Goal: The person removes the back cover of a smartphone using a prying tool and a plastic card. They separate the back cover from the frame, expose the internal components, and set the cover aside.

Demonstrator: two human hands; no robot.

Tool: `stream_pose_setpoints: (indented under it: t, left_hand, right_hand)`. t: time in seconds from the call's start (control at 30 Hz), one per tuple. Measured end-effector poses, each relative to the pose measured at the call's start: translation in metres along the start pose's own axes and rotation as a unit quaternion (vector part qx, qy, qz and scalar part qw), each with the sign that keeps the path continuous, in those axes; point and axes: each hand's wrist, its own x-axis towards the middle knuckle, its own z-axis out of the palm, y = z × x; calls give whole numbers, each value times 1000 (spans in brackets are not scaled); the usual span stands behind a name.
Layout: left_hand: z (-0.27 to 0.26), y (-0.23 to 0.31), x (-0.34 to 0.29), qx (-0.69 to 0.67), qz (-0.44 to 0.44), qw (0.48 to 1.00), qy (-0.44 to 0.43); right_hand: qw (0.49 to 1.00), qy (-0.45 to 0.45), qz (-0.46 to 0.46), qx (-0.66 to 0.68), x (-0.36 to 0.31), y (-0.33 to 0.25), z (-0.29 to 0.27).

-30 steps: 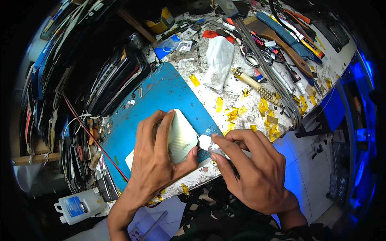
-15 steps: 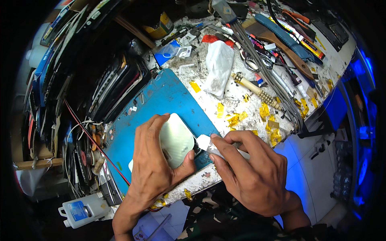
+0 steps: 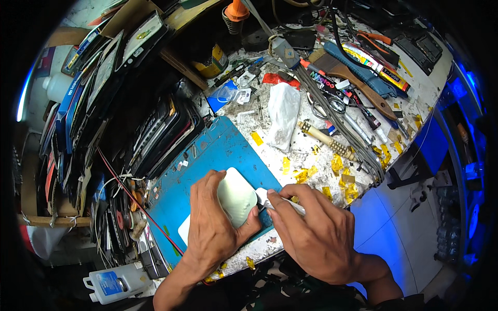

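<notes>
A smartphone with a pale, glossy greenish-white back [image 3: 239,196] rests at the near part of a blue work mat [image 3: 218,147]. My left hand [image 3: 211,225] is closed round it, with fingers along its left and far edges and the thumb at the near right corner. My right hand [image 3: 317,236] pinches a flat, light-coloured pry tool [image 3: 263,196] between thumb and fingers. The tool's tip meets the right edge of the phone; whether it has gone into the seam is too small to tell. Part of a white edge [image 3: 183,231] shows left of my left wrist.
A crumpled white plastic bag [image 3: 284,116], a beige handle [image 3: 327,140], scissors [image 3: 337,106] and a brush [image 3: 365,90] lie beyond the mat. Stacked phone panels [image 3: 161,135] stand to the left. A white jug [image 3: 116,283] is at lower left. Yellow tape scraps [image 3: 337,166] litter the bench.
My view has shifted, so the bench sits lower and more of its far side shows. The pry tool's broad blade is now turned more edge-on at the phone's edge. Both hands keep their grips.
</notes>
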Motion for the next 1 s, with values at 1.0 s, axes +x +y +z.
stream_pose_setpoints:
  t: [1.0]
  left_hand:
    - [0,-6,-3,-41,1,999,0]
  right_hand:
    - [1000,-6,-27,-10,42,-3,20]
